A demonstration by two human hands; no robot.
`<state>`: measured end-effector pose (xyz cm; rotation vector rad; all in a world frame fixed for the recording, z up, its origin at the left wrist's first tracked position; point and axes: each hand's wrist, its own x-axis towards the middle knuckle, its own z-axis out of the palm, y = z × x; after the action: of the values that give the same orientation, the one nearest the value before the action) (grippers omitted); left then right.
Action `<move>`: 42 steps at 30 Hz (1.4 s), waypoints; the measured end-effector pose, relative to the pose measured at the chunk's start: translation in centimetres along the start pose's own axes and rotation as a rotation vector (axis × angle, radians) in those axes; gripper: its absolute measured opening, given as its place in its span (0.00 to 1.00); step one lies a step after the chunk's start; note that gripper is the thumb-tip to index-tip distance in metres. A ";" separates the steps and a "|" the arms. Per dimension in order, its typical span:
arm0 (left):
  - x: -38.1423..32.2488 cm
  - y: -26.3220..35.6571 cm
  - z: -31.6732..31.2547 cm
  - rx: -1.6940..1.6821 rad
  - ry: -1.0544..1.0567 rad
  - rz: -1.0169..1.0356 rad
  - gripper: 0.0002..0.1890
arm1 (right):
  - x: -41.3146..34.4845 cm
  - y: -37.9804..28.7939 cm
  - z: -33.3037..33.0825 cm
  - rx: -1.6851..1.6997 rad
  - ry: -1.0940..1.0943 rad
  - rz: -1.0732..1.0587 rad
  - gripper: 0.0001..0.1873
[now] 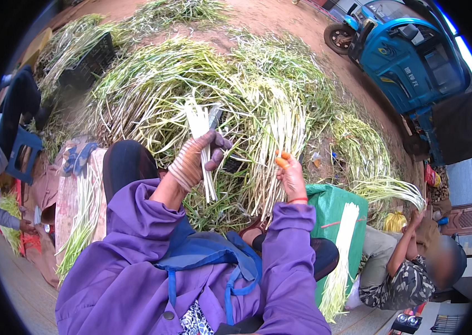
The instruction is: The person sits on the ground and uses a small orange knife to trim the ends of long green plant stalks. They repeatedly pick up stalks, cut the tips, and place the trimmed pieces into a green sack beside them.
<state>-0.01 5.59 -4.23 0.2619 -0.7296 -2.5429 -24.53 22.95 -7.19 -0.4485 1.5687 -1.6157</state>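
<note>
My left hand (196, 161), in a dirty striped work glove, grips a small bunch of pale stalks (197, 119), perhaps garlic shoots. The stalks stick out above and below the fist. Just beyond it shows a grey, flat, blade-like piece (215, 117); whether the hand touches it I cannot tell. My right hand (292, 176) is bare apart from orange covers on its thumb and a finger, and a red band circles the wrist. Those fingertips touch the lower stems of a large heap of long stalks (275, 113). Whether they pinch a stem is unclear.
Trimmed stalks lie on a green sack (359, 238) at right and a board (96, 201) at left. A seated person (403, 264) holds stalks at right. Another person's hand (26, 226) shows at left, near a blue stool (22, 153). A blue three-wheeler (411, 67) stands beyond.
</note>
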 end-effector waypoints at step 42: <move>-1.1 1.8 1.0 0.318 0.204 -0.066 0.16 | 8.7 -5.4 3.5 -0.723 -0.162 -0.107 0.50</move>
<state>1.38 5.23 -2.33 0.6500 -1.0557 -2.4043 -28.79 13.54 -3.95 -1.0282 1.9959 -1.0043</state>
